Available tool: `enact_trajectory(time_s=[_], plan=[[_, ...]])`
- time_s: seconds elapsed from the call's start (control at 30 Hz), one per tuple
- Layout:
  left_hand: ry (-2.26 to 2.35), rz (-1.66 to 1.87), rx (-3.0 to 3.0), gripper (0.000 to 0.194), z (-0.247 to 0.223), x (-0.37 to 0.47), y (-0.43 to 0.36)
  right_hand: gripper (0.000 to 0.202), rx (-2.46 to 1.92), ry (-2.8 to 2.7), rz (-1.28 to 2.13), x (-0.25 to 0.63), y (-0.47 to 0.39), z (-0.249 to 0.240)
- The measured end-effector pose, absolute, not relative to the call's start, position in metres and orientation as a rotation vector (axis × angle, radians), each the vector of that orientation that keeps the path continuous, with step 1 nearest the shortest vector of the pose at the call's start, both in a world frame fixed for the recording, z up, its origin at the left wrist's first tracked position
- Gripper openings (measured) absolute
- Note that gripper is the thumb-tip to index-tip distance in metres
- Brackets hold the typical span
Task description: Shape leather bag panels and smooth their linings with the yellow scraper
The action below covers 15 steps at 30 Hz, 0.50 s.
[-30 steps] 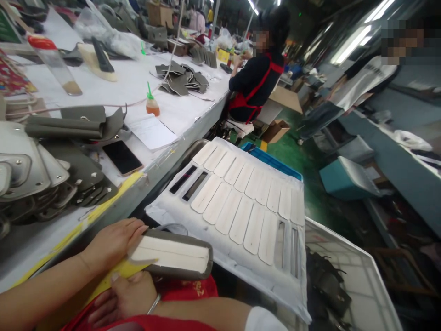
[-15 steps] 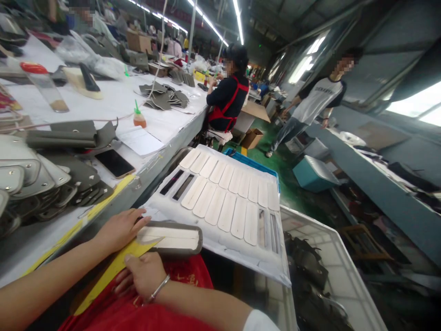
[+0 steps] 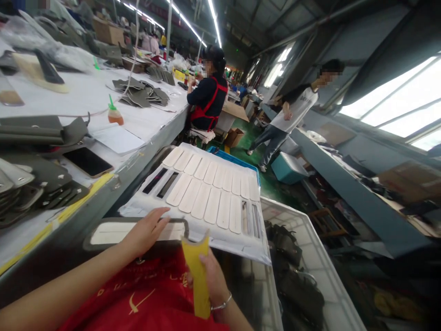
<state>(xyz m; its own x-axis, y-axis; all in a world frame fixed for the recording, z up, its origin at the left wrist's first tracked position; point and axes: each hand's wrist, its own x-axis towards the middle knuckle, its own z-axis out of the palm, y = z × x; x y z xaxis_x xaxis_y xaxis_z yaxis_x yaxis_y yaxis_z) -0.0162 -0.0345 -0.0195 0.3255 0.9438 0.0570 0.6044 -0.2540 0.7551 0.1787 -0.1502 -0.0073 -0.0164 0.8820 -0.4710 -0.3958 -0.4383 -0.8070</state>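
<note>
The tool [image 3: 200, 285], near 6 o'clock, is yellow. At 8 o'clock the piece [image 3: 112, 232] is white with a dark grey edge. The apron [image 3: 113, 310] at 7 o'clock is bright red with gold marks. Just under the middle, toward 6 o'clock, are two rows of white strips [image 3: 200, 202]. The phone [image 3: 87, 161] at 9 o'clock has a black screen. At 10 o'clock, the bottle [image 3: 115, 118] is orange with a green tip. The box [image 3: 286, 169] at 3 o'clock is blue-green. Toward 2 o'clock, a shirt [image 3: 299, 108] is white with dark sleeves.
</note>
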Motion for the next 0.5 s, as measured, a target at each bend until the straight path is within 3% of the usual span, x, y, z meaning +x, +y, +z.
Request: enact_trajectory(time_s=[0.1, 0.5], plan=[[1.324, 0.615, 1.955, 0.056, -0.018, 0.012, -0.022, 0.041, -1.209, -0.598, 1.814, 0.156, -0.149, -0.018], [1.292, 0.277, 2.388, 0.042, -0.028, 0.06, -0.028, 0.049, -1.275, -0.401, 1.724, 0.148, -0.134, -0.04]])
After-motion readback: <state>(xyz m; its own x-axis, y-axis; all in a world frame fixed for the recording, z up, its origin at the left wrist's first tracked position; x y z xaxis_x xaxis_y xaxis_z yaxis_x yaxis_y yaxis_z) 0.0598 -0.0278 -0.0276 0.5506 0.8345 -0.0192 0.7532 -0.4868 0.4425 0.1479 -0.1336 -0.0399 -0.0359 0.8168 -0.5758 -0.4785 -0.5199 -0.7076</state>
